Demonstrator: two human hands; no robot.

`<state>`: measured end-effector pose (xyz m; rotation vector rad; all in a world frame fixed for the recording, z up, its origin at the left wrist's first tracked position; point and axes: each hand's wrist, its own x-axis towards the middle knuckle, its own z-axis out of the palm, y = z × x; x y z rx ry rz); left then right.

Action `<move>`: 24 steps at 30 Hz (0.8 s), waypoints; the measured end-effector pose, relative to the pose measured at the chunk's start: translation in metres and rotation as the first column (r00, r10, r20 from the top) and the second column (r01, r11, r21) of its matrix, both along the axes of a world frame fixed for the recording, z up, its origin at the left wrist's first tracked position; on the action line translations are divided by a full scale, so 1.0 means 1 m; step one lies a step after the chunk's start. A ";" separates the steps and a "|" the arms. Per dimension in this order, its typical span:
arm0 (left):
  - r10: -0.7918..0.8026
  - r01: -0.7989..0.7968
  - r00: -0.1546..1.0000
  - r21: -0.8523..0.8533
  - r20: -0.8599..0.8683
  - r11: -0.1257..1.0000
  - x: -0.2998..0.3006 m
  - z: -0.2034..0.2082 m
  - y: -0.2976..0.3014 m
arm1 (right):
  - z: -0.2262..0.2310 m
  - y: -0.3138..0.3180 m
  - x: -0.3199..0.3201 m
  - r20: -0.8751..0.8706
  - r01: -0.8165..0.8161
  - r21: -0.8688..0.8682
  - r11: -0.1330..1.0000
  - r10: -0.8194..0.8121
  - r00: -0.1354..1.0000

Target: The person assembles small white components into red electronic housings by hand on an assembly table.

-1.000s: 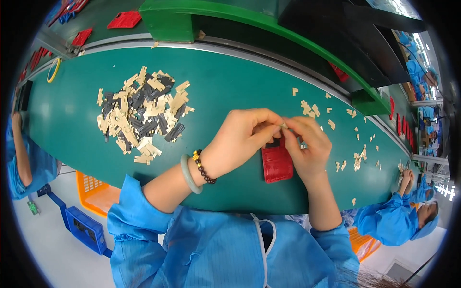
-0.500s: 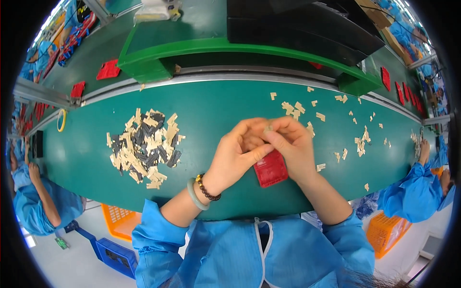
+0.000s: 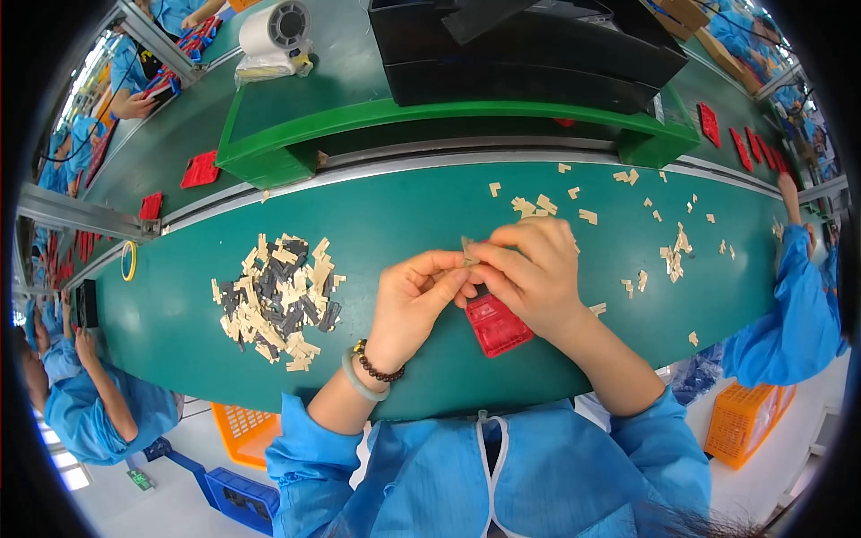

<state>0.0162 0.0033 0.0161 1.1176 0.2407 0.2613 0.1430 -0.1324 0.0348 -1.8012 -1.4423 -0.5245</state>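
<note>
A small thin beige piece (image 3: 467, 248) stands up between my fingertips over the green table. My left hand (image 3: 417, 300) is closed in a pinch at its lower end, with a beaded bracelet and a pale bangle on that wrist. From the other side, my right hand (image 3: 535, 273) pinches the same piece with thumb and forefinger. Just under my hands lies a red plastic case (image 3: 498, 327), its upper end hidden by my fingers. A dark part shows at that end. To the left is a heap of beige and black strips (image 3: 276, 296).
Loose L-shaped beige bits (image 3: 674, 255) are scattered at the right. A green shelf (image 3: 430, 112) carrying a black box (image 3: 529, 67) spans the back. Co-workers in blue sit at both sides. Orange baskets (image 3: 749, 421) stand on the floor.
My hands have shifted slightly left and drawn apart a little, so the beige piece now stands out upright between the fingertips. The view has also shifted a little.
</note>
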 end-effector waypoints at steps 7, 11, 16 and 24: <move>0.073 -0.261 0.960 0.763 0.271 0.591 0.007 0.019 0.001 | 0.002 -0.005 0.000 -0.582 -0.171 -0.014 0.985 0.130 0.803; -0.126 -0.341 0.884 0.807 0.449 0.482 -0.002 0.019 0.001 | -0.007 -0.014 0.034 -0.388 0.074 -0.378 0.923 -0.231 0.892; -0.158 -0.421 0.876 0.883 0.455 0.207 0.004 0.014 0.008 | 0.013 -0.020 0.042 -0.312 -0.046 -0.292 0.955 -0.050 0.949; -0.189 -0.556 0.823 0.829 0.536 -0.065 0.003 0.009 -0.001 | 0.014 -0.017 0.018 -0.600 -0.502 -0.233 0.833 0.283 0.748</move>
